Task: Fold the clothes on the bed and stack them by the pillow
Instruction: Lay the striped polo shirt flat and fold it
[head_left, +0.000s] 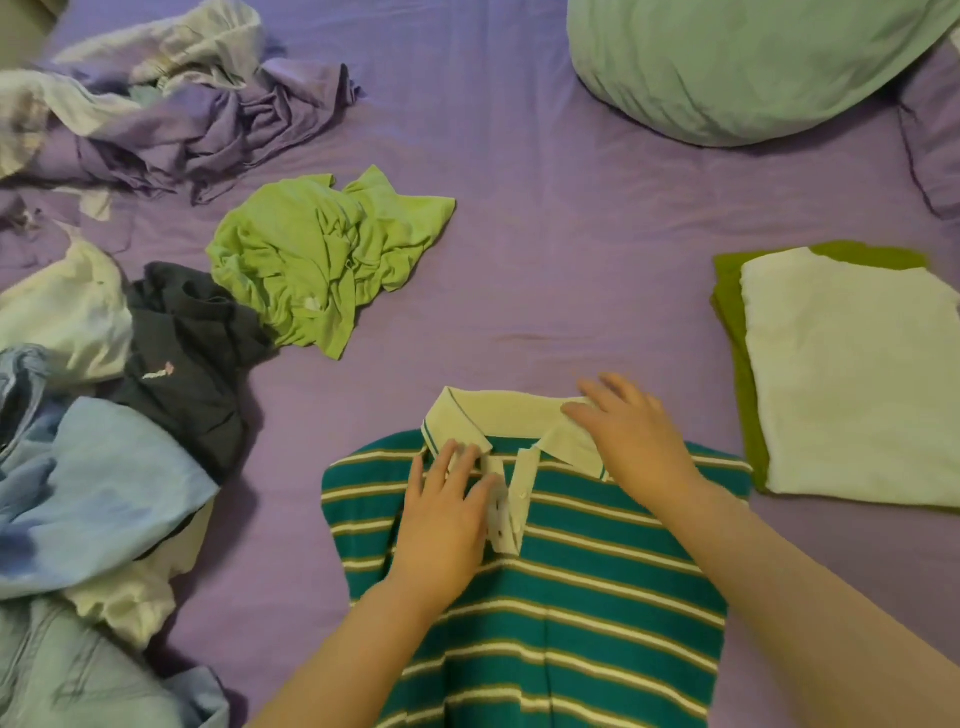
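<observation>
A teal polo shirt with white stripes (582, 582) lies flat on the purple bed sheet (545, 249), its sides folded in and its white collar pointing away from me. My left hand (447, 519) lies flat on the chest beside the button placket, fingers straight. My right hand (634, 436) presses flat on the right side of the collar. A folded white garment (852, 379) sits on a folded dark green one (737, 332) at the right. The pale green pillow (737, 67) is at the top right.
A crumpled light green shirt (322, 260) lies in the middle left. A navy garment (192, 364), a light blue shirt (93, 493), white pieces and denim (67, 670) pile up at the left. Rumpled purple and white bedding (166, 104) is at the top left.
</observation>
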